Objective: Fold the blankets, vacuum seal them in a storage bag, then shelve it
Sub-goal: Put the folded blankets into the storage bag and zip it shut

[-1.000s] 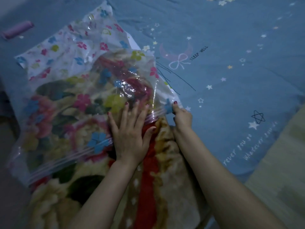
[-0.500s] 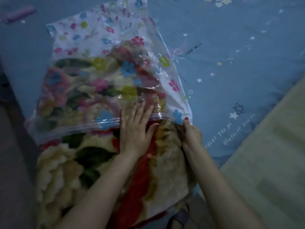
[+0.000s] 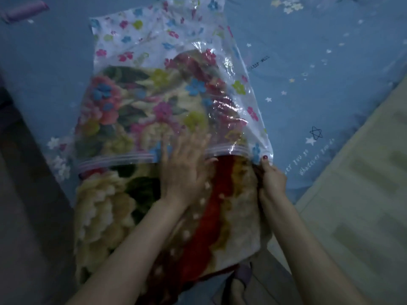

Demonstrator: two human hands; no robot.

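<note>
The folded floral blanket (image 3: 167, 216) lies on the bed (image 3: 330, 89), half inside the flower-printed storage bag (image 3: 154, 69). The left hand (image 3: 182, 170), fingers spread, presses it inward, while the right hand (image 3: 272, 178) pinches the bag's zipper corner, probably holding the mouth open.

Dim bluish light, glare streaks on the plastic bag (image 3: 222, 69), motion-blurred left hand (image 3: 182, 168), soft wide-angle edges

A single head-worn view looks steeply down and forward from close above the bed (image 3: 308, 62), with the bed's near edge crossing below, floor beyond it.
</note>
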